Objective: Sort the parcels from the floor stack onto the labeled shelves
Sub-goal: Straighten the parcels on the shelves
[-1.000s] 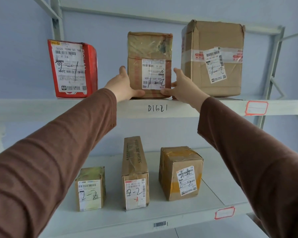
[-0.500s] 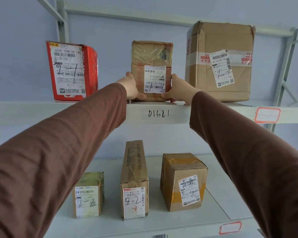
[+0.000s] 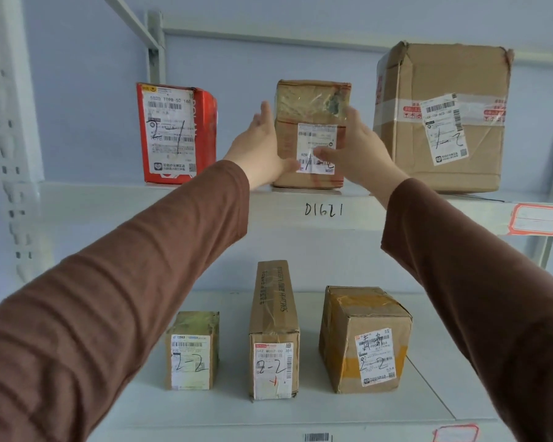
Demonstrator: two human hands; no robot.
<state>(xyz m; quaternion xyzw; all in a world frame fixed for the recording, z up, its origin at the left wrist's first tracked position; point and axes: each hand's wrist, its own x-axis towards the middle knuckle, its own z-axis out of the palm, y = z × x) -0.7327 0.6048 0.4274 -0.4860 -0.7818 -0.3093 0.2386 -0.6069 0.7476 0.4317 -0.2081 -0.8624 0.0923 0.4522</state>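
Placement step: the taped parcel (image 3: pixel 312 135), at 12 o'clock on the upper shelf (image 3: pixel 109 202), is flanked by the left hand (image 3: pixel 262 148) and right hand (image 3: pixel 355 151), fingers straight, thumbs touching its front. Release is called for next.

The person wears a long-sleeved brown top of fine ribbed knit, its left sleeve (image 3: pixel 115 314) and right sleeve (image 3: pixel 479 298) both plain and unmarked, each ending in a simple straight cuff at the wrist, leaving the 2 hands bare, without gloves.
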